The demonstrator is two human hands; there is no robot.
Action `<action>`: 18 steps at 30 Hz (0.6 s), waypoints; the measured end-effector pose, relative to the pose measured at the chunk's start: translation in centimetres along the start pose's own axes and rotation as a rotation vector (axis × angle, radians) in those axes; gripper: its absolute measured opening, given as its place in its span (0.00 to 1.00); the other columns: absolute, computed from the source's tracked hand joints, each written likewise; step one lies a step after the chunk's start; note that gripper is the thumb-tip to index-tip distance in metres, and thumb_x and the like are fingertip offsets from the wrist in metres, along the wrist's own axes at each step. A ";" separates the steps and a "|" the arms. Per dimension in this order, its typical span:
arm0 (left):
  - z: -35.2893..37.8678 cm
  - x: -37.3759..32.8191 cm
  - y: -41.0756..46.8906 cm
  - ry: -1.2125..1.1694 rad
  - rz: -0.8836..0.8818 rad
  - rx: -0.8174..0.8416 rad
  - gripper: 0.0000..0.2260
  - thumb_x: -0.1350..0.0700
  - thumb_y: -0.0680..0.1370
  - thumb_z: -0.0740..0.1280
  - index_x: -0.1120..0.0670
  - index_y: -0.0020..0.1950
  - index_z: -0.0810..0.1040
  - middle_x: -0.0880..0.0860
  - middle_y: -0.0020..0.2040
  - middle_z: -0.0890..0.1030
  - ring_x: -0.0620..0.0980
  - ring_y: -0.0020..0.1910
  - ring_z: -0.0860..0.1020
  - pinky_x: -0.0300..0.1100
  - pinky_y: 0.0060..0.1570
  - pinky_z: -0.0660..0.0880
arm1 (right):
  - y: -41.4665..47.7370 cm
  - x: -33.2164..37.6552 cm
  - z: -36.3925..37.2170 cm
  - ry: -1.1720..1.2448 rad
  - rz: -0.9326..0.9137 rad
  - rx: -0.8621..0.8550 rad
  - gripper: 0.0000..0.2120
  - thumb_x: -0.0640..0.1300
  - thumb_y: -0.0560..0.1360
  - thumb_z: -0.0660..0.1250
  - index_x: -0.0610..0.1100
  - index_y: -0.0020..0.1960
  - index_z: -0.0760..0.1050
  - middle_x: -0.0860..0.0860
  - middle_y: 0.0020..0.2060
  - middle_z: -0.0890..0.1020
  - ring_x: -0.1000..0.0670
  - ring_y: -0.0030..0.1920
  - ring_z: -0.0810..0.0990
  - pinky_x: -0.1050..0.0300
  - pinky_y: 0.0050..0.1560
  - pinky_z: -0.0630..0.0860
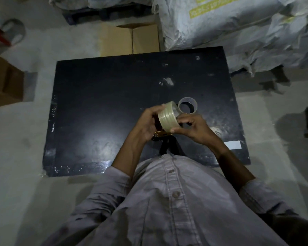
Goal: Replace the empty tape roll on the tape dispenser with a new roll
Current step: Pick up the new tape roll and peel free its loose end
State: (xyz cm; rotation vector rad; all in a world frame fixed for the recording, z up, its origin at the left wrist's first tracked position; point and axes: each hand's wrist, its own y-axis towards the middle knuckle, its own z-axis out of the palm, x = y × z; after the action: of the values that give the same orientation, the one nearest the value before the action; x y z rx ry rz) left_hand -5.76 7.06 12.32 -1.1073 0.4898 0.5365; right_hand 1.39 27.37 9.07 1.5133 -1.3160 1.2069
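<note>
A black table (96, 103) fills the middle of the view, its top scuffed and smeared. Beyond its far right corner, white woven sacks (238, 23) are piled, and a flat cardboard box (132, 39) lies against the far edge. 1 more carton (4, 82) is seen on the floor at the left. A grey buttoned shirt (167, 201) occupies the near foreground.

Above the near half of the table, the new tape roll (166, 118) is held on edge between 2 hands, its outer band turned towards the camera. The left hand (146, 121) is curled round the roll's left side, with a fingertip hooked over its upper rim. The right hand (194, 128) is closed on the right side, with the thumb pressed to the lower edge of the band and the fingers bent behind the roll.

The tape dispenser (160, 134) is seen directly beneath the roll. Only a gold plate and a black handle show, and how it is held cannot be told.

The empty core (187, 99) stands on the table just beyond the roll, untouched by either hand. A white label (232, 145) is stuck near the right edge.
</note>
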 end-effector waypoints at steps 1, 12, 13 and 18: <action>0.0 0.0 0.1 0.004 0.004 0.004 0.09 0.52 0.87 0.69 0.56 0.56 0.86 0.52 0.39 0.87 0.50 0.36 0.85 0.40 0.36 0.82 | 0.0 0.0 0.1 0.017 0.016 -0.003 0.09 0.44 0.75 0.84 0.45 0.54 0.90 0.46 0.50 0.91 0.46 0.51 0.88 0.56 0.55 0.81; 0.6 2.0 1.2 0.119 0.260 -0.035 0.09 0.55 0.90 0.67 0.57 0.59 0.85 0.56 0.50 0.84 0.52 0.47 0.82 0.46 0.45 0.77 | 0.6 0.4 1.4 0.337 0.286 -0.291 0.09 0.34 0.79 0.79 0.46 0.51 0.85 0.52 0.45 0.88 0.52 0.49 0.87 0.57 0.54 0.85; 0.9 2.1 1.1 0.138 0.276 -0.033 0.07 0.57 0.89 0.67 0.55 0.56 0.84 0.54 0.48 0.83 0.50 0.45 0.80 0.46 0.43 0.76 | 0.8 0.5 1.3 0.346 0.295 -0.321 0.09 0.35 0.79 0.79 0.46 0.52 0.84 0.51 0.44 0.87 0.52 0.47 0.86 0.57 0.52 0.84; 1.8 3.6 0.6 0.308 0.365 0.043 0.09 0.56 0.84 0.70 0.53 0.45 0.75 0.54 0.43 0.76 0.45 0.39 0.73 0.38 0.35 0.69 | 1.8 1.2 0.6 0.419 0.399 -0.503 0.07 0.46 0.82 0.79 0.47 0.48 0.83 0.47 0.40 0.85 0.50 0.39 0.83 0.53 0.42 0.82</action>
State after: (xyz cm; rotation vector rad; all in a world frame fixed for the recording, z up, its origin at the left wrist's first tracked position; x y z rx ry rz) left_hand -3.18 9.49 10.34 -1.0689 0.9800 0.6714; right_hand -0.24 26.24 10.04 0.6199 -1.5171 1.2237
